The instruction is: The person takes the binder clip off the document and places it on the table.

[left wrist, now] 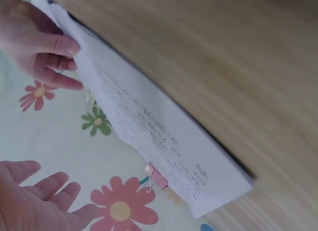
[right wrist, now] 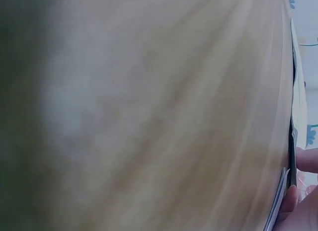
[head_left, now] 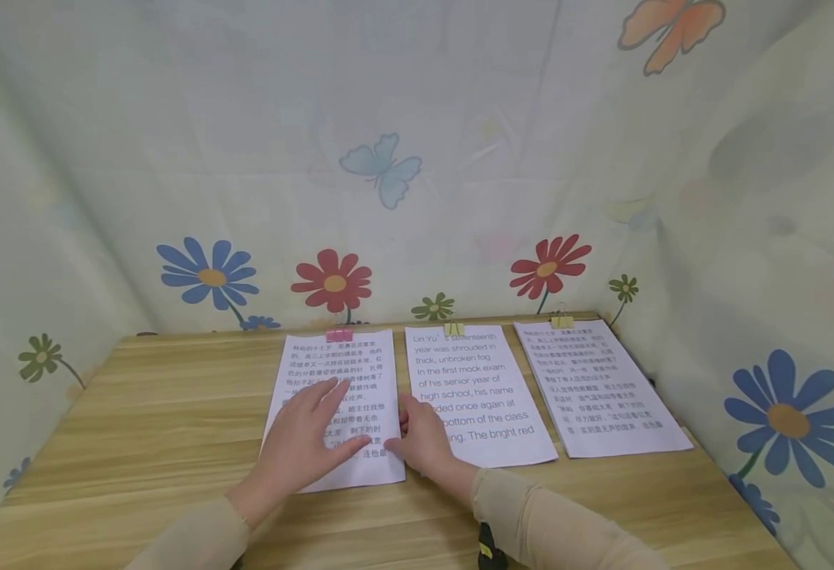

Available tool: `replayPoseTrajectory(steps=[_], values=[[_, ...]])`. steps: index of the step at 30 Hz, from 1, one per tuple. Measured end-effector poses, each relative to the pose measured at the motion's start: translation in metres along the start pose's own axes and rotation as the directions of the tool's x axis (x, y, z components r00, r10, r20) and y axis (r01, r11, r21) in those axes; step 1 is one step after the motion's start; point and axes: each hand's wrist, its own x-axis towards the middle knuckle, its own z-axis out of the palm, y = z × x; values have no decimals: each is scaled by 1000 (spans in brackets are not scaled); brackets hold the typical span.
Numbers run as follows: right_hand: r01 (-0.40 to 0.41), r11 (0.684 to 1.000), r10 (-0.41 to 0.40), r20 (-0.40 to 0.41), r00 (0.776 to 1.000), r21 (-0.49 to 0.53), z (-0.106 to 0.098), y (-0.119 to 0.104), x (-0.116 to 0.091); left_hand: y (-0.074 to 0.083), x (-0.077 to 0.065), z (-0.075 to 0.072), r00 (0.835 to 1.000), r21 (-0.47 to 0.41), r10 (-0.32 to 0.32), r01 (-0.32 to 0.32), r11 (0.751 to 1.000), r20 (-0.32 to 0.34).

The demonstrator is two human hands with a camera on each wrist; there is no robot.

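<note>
Nearest my hands lies a stack of printed paper (head_left: 370, 471), with a pink binder clip (head_left: 340, 336) at its top edge. My left hand (head_left: 298, 439) is over the stack's lower left part, fingers spread and pointing forward; in the left wrist view its palm side shows with nothing held. My right hand (head_left: 424, 435) is at the stack's right edge, overlapping the left side of the middle stack (head_left: 470, 380). In the left wrist view a right fingertip (left wrist: 73, 47) meets the paper's edge while the other fingers are loosely bent.
A third printed stack (head_left: 602, 388) lies at the right with a gold binder clip (head_left: 562, 321); another gold clip (head_left: 454, 328) tops the middle one. All are on a wooden table (head_left: 139, 419). Behind it and at both sides hangs a flowered curtain (head_left: 281, 158).
</note>
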Motion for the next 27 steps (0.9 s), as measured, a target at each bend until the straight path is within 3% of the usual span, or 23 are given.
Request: replayPoseTrajectory(steps=[7,17,27], values=[[-13,1000,13,13,1000,-1,-1,-2,2,-1,16,5,999,-66,4,-7,998,-42],[4,1000,-4,13,1000,-6,-1,-1,3,-4,27,12,998,-58,21,-25,998,-57],[1,999,-2,14,1000,40,-2,-3,0,-6,29,15,999,-64,-35,34,997,-20]])
